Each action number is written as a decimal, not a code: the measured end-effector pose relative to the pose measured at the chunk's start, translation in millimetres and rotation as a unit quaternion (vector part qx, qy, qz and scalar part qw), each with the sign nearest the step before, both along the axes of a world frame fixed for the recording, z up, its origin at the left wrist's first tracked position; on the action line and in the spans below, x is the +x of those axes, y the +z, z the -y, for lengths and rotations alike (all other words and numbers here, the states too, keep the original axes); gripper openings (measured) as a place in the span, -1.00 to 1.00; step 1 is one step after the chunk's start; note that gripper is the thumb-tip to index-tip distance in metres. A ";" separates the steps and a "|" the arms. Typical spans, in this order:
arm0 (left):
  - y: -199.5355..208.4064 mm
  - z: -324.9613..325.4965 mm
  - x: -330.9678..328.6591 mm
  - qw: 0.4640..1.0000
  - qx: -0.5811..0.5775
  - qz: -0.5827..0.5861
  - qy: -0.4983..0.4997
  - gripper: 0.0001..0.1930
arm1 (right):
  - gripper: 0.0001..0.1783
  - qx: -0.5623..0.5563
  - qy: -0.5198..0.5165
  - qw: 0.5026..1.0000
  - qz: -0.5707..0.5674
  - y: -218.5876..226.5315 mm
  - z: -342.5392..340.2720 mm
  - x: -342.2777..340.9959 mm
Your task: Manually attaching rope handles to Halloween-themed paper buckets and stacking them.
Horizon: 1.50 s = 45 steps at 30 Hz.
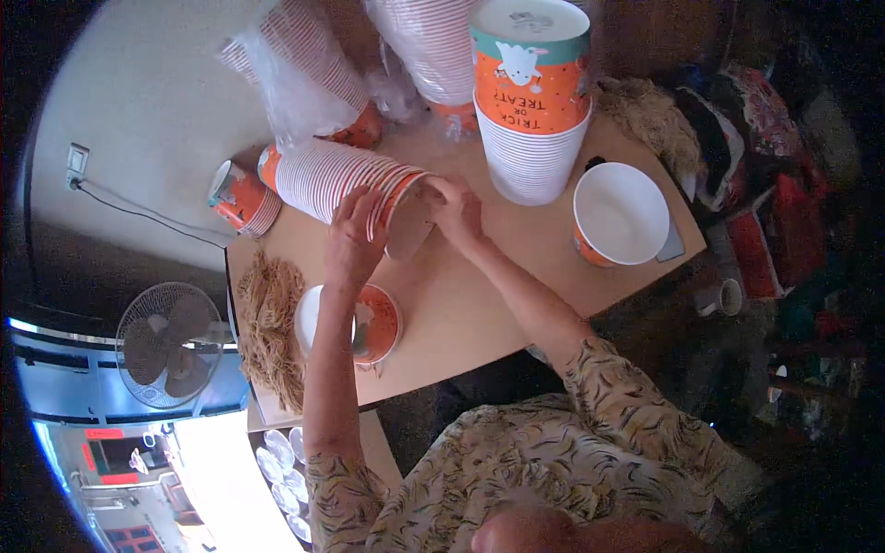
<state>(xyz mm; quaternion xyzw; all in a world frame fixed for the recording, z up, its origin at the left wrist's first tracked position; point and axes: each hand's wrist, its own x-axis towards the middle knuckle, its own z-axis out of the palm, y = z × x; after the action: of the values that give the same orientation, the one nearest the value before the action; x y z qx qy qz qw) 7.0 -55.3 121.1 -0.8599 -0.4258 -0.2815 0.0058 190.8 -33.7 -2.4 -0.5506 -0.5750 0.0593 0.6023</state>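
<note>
One cup stack (pixel 323 180), sideways over the worktop (pixel 461 318). Left hand (pixel 355 235) half-curled around its rims; right hand (pixel 456 212) pinching the end cup (pixel 410 221). Risk: tight nesting could drag extra cups along if the left grip slackens.

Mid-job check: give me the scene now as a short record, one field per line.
left hand: left hand, fingers curled on the rims near the open end of the lying cup stack
right hand: right hand, at the same end's rim, opposite side; exact grip hidden
back right: tall cup stack, bottom up
right of table: single orange cup, mouth up
by left forearm: orange cup on its side, partly hidden
left edge: brown shredded material
back: plastic-wrapped cup stacks
surface: brown table
</note>
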 end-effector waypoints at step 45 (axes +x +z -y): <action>8.3 160.0 4.4 0.684 -0.313 0.650 -0.106 0.36 | -0.62 -0.094 0.343 0.609 -0.709 99.0 177.1 33.4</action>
<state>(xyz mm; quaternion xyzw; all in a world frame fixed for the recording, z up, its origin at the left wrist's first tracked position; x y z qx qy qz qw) 11.4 -215.3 129.4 -0.4527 -0.2920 -0.6188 -0.5718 224.2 -210.8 96.7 -0.1522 -0.1062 0.6870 0.7026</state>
